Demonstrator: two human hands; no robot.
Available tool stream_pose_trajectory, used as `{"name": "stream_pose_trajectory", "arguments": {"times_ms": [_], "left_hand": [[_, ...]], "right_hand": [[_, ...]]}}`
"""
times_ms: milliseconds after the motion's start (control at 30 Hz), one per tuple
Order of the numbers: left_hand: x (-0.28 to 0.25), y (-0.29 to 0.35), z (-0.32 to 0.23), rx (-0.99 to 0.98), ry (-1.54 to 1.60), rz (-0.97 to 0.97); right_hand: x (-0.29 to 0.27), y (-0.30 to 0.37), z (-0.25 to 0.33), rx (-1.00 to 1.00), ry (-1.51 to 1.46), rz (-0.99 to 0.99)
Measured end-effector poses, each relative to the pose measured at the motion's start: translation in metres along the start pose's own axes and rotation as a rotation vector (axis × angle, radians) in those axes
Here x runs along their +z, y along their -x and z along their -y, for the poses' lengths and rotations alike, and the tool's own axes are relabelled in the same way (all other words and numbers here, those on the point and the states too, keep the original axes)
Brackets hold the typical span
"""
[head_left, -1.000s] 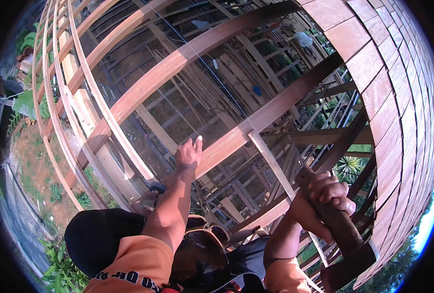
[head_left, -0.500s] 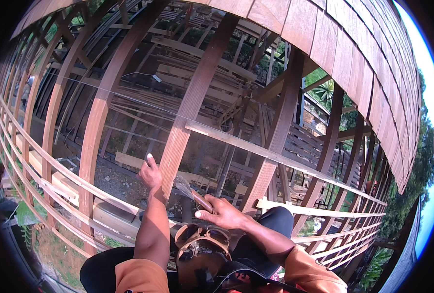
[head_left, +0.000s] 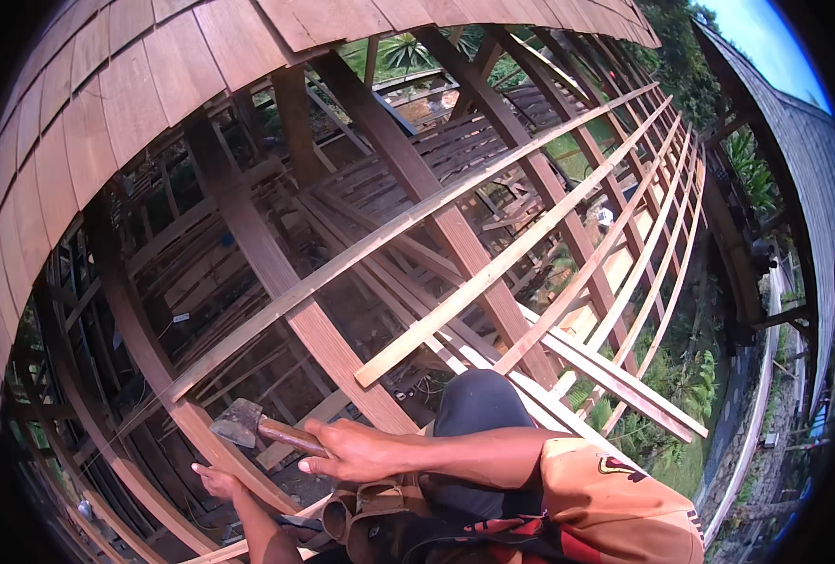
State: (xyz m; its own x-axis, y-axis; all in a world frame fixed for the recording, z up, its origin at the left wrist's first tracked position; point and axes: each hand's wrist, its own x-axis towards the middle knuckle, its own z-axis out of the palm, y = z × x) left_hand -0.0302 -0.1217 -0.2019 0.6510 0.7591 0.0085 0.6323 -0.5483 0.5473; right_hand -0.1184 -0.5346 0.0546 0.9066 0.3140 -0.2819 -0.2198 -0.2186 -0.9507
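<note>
My right hand (head_left: 347, 449) is closed round the wooden handle of a hatchet (head_left: 239, 423). Its broad, worn metal head points left, over a sloping reddish-brown rafter (head_left: 196, 428). Below it, my left hand (head_left: 216, 480) is beside the lower left edge of that rafter, fingers curled and one digit sticking out. Whatever those fingers hold, if anything, is too small or hidden to make out. A thin batten (head_left: 295, 293) crosses the rafters, its left end lying on the rafter near the hatchet.
Wooden shingles (head_left: 145, 85) cover the roof above. More battens (head_left: 493, 273) run across the rafters to the right, with loose pale boards (head_left: 624, 385) beside my knee (head_left: 483, 404). Gaps between rafters open onto stacked timber below. Brown pouches (head_left: 370, 508) hang at my waist.
My view has swung right, so the rafters and battens slant differently and a neighbouring roof shows more. The hatchet stays in my right hand; my left hand stays low beside a rafter.
</note>
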Motion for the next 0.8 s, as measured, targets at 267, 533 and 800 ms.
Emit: {"name": "stream_pose_trajectory", "arguments": {"times_ms": [267,533,800], "left_hand": [[0.031,0.043,-0.048,0.397,-0.333,-0.237],[0.017,0.015,-0.078,0.233,-0.271,0.17],[-0.022,0.027,-0.04,0.215,-0.341,0.219]], "right_hand": [[-0.001,-0.026,-0.005,-0.111,-0.311,-0.095],[-0.003,-0.06,0.021,-0.238,-0.428,-0.14],[0.018,-0.063,0.019,-0.153,-0.404,-0.032]]}}
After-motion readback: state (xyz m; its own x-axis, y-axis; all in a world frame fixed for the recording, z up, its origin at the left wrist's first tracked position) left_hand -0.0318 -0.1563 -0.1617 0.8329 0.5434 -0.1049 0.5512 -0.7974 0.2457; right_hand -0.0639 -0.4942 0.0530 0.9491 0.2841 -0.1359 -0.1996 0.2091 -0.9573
